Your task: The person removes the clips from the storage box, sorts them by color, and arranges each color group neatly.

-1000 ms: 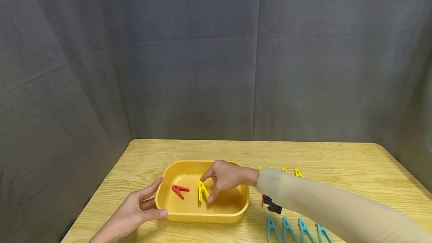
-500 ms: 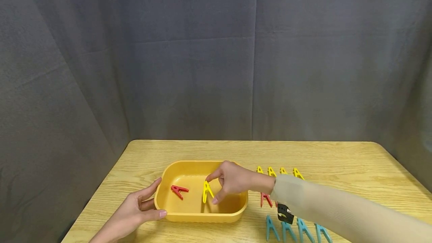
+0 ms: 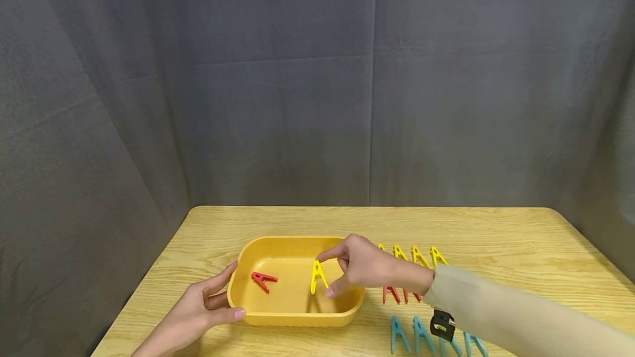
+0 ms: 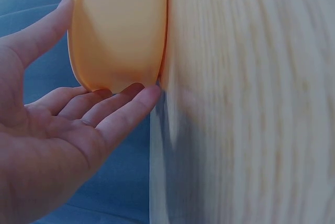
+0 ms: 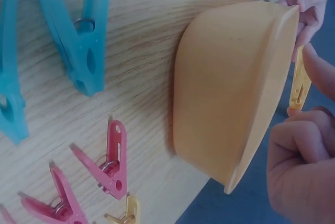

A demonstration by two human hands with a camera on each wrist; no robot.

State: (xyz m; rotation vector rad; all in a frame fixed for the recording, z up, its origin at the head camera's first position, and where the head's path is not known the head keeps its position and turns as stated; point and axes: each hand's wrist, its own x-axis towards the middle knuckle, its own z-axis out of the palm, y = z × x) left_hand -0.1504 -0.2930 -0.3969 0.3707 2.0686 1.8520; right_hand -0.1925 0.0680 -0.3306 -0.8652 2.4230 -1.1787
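R hand [image 3: 364, 266] pinching yellow peg [image 3: 318, 276] upright inside tub [image 3: 292, 319] w/ red peg [image 3: 263, 280]; L hand [image 3: 200, 307] flat vs tub wall on desk [image 3: 496, 236], so brace firm, set peg low, no tipping.

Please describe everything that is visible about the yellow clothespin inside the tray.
The yellow clothespin looks like plastic, shaped like the letter A with two legs spreading downward. It stands nearly upright over the right half of the orange tray, and the right hand pinches its top between thumb and forefinger. Whether its legs touch the tray floor cannot be told. In the right wrist view its slim body with slots shows past the tray's rim.
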